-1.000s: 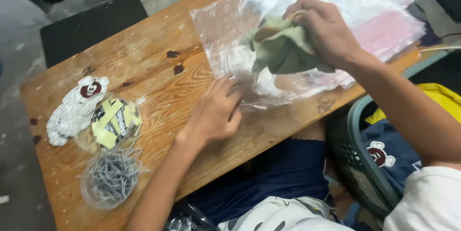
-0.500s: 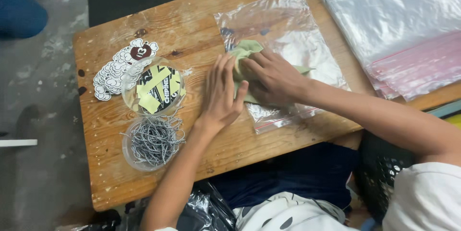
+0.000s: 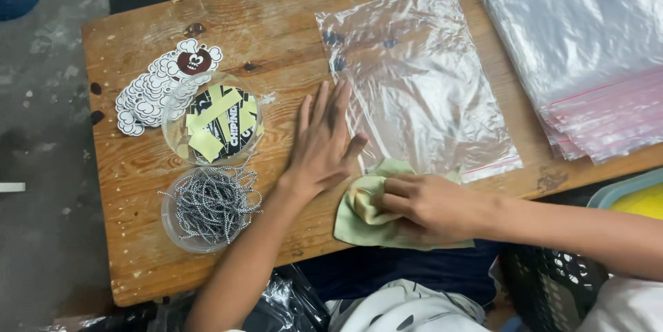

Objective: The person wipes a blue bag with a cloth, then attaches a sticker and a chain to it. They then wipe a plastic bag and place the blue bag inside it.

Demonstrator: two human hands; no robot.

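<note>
A clear zip bag [image 3: 414, 90] lies flat on the wooden table [image 3: 290, 21]. My left hand [image 3: 322, 144] rests flat with fingers spread on the table, its fingertips on the bag's left edge. My right hand [image 3: 426, 206] grips a pale green cloth [image 3: 362, 223] at the table's near edge, below the bag. Part of the cloth hangs over that edge.
A clear round tub of yellow and black tags [image 3: 215, 123] and a tub of grey braided cords [image 3: 208, 206] stand at the left, with white cloud-shaped stickers [image 3: 155, 87] behind them. A stack of clear zip bags [image 3: 587, 42] lies at the right. A basket [image 3: 608, 197] stands beside the table.
My right hand has pulled the green cloth off the bag toward me, to the table's near edge. The left hand stayed flat by the bag's left edge.
</note>
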